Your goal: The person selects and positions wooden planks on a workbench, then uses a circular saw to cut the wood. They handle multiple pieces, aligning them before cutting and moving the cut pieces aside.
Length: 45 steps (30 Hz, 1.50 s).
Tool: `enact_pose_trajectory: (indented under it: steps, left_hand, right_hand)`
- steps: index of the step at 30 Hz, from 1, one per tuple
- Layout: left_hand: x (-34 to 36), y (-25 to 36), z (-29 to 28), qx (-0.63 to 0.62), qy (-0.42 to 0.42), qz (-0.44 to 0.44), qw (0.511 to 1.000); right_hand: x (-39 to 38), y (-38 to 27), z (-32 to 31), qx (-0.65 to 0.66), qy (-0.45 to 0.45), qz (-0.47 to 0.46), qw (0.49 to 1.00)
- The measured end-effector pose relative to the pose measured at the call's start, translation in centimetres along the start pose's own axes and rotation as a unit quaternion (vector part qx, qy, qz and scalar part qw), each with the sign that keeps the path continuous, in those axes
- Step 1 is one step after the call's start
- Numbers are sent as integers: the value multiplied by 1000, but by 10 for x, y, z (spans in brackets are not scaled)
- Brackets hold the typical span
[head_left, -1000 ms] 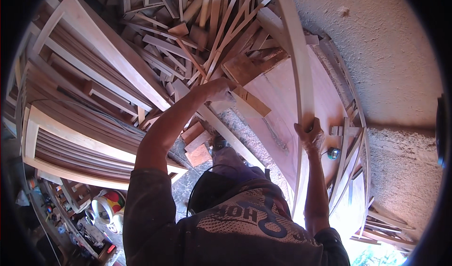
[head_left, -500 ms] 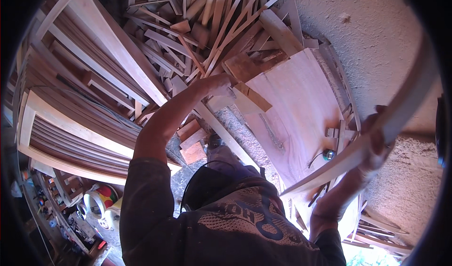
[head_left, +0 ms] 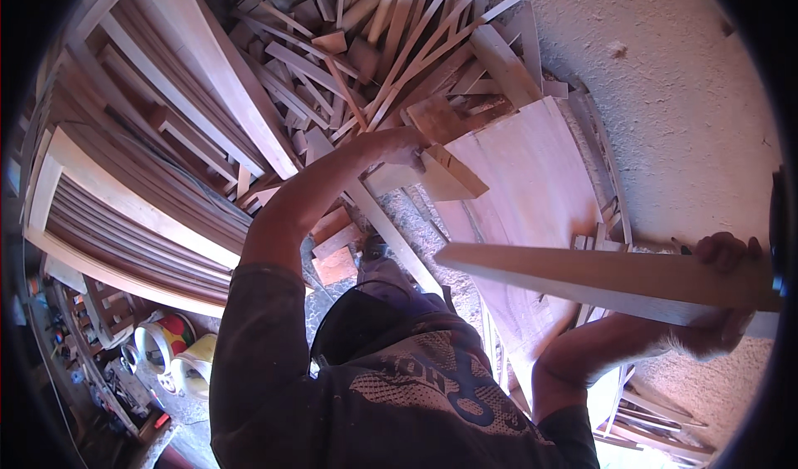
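Observation:
My left hand (head_left: pixel 403 147) reaches forward over the workbench, its fingers closed at the near end of a short wooden block (head_left: pixel 453 176); the fingertips are partly hidden. Out to the right, my right hand (head_left: pixel 721 251) is wrapped round a long pale wooden board (head_left: pixel 598 278). Its fingers curl over the top edge, and the palm is underneath. The board lies nearly level across the view, its narrow end pointing left above a wide wooden panel (head_left: pixel 532 162). A gap separates that end from the block.
Offcuts and thin strips (head_left: pixel 357 45) are heaped at the far side. Slatted wooden frames (head_left: pixel 125 220) lean on the left. Buckets (head_left: pixel 170 340) stand at the lower left. A rough plaster wall (head_left: pixel 665 120) rises at the right, with more strips (head_left: pixel 665 411) low beside it.
My right hand has swung the board from a steep slant to nearly level, its held end coming down and out to the right. The block in my left hand has tilted slightly, showing more of its face.

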<state>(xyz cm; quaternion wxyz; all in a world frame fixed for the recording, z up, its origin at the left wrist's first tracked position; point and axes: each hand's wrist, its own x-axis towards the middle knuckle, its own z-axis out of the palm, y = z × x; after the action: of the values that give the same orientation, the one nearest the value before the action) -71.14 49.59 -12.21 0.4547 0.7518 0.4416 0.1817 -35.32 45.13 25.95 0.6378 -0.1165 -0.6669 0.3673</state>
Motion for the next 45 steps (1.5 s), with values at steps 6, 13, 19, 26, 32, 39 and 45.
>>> enact_pose_trajectory:
  steps: [6,13,19,26,32,39,45]
  left_hand:
    - [0,-17,4,-130,-2,-66,989]
    - [3,-33,7,-20,-21,-99,995]
    - [19,-17,13,53,-25,-103,993]
    - [30,-65,29,-59,-8,-69,996]
    - [10,-24,14,-11,1,-82,997]
    - [18,-56,19,39,-23,-63,997]
    - [13,-64,22,-39,20,-65,997]
  right_hand:
    - [-8,7,19,-107,29,-43,993]
    - [-16,33,41,-45,-21,-67,997]
    - [-24,50,52,-91,20,-36,995]
    - [-21,73,75,-112,32,-47,992]
    - [-17,75,81,-99,14,-51,994]
    - [-20,78,91,-121,28,-47,991]
    - [-20,77,91,-192,60,-39,979]
